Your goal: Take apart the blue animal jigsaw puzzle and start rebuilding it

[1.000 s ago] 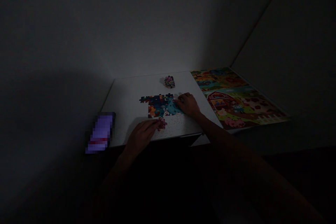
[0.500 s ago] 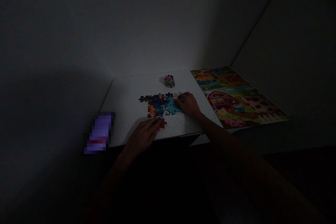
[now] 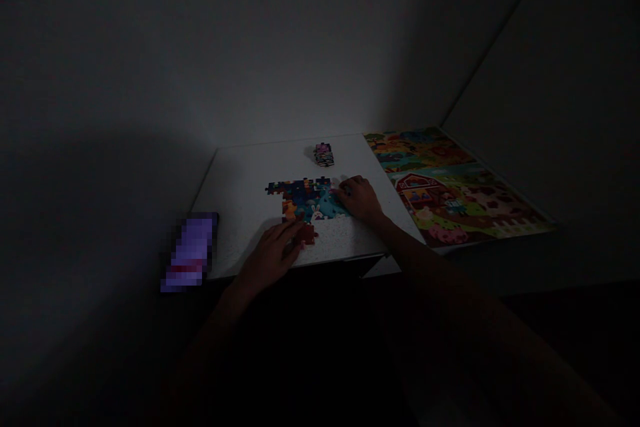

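Observation:
A partly joined colourful jigsaw [image 3: 305,200] lies in the middle of a white table [image 3: 250,187] in a very dim room. My left hand [image 3: 273,255] is near the table's front edge, its fingertips pinched on a dark red puzzle piece [image 3: 307,234] just below the jigsaw. My right hand [image 3: 360,197] lies on the jigsaw's right edge with the fingers curled down onto it. A small stack of loose pieces [image 3: 323,155] stands farther back.
A large picture sheet with a red barn [image 3: 450,193] covers the right side of the table. A blurred glowing purple object [image 3: 190,253] sits at the front left corner. Dark walls close in behind and to the right.
My left hand has drawn back slightly toward me with the dark red piece, and its thumb now shows beside it. My right hand has stayed on the jigsaw.

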A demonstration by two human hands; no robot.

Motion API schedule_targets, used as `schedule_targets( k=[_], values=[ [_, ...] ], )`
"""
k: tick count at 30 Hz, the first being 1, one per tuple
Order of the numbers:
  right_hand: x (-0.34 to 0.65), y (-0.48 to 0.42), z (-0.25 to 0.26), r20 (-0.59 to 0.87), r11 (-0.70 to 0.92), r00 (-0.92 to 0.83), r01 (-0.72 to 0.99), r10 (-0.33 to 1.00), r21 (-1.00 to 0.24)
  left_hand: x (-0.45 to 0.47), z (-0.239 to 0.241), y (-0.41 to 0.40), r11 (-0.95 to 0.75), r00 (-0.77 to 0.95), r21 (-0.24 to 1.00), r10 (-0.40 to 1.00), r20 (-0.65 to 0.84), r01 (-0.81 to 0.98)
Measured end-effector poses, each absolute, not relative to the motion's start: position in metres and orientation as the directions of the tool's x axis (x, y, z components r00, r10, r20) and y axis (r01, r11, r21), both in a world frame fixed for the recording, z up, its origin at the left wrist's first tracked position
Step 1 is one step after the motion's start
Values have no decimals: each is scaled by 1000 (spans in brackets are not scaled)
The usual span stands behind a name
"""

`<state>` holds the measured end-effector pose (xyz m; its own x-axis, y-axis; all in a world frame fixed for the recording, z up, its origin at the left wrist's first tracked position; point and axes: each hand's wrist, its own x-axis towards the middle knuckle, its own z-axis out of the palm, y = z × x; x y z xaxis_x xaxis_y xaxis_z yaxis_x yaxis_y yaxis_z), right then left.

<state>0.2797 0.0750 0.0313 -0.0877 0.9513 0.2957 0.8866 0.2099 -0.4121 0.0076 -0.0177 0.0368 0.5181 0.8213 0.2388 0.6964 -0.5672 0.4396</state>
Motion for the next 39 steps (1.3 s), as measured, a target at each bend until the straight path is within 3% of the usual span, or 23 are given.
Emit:
schedule_targets(
  k=[20, 25, 30, 39],
  values=[
    [284, 80, 25, 260, 196, -82, 870, 962, -452, 6, 39, -16, -509, 485, 499, 854, 190, 701],
    [283, 80, 27, 271, 201, -81, 870, 959, -450, 0, 36, -4, -507, 433, 557, 860, 271, 658],
    [286, 82, 26, 279, 231, -102, 847, 955, -479, -2, 33, 35, -566, 444, 453, 824, 353, 689],
    [302, 93, 39, 185, 326, -268, 761, 945, -562, -1, 29, 77, -556, 531, 230, 831, 164, 799]
  ],
)
